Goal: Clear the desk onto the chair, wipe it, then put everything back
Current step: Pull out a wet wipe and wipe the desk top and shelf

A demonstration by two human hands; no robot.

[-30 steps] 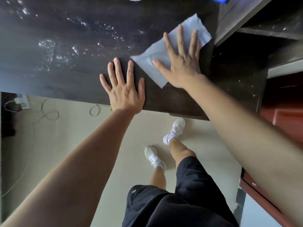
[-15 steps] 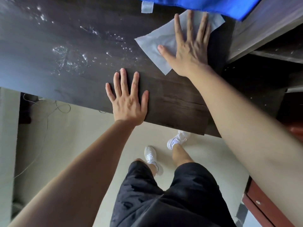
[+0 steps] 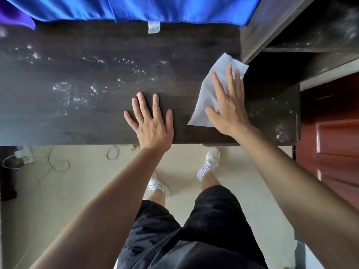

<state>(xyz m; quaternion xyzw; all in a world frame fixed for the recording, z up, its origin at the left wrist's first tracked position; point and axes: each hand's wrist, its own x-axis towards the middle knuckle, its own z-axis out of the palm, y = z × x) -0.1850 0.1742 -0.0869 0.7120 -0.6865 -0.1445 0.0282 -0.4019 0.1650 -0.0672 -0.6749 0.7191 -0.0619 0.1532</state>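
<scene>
White cloth (image 3: 206, 94) is pressed onto the counter (image 3: 97, 123) by the right hand (image 3: 229, 111) for wiping; the left hand (image 3: 153, 125) is braced at its edge, both grips splayed.

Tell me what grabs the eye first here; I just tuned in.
Two spread hands: the right hand presses a white cloth flat at the right end of the dark desk, the left hand lies flat by the front edge. Wet droplets glisten across its left half, and bright blue fabric runs along the far edge.

Shelf wall (image 3: 258, 30) beside wipe (image 3: 206, 98).
</scene>
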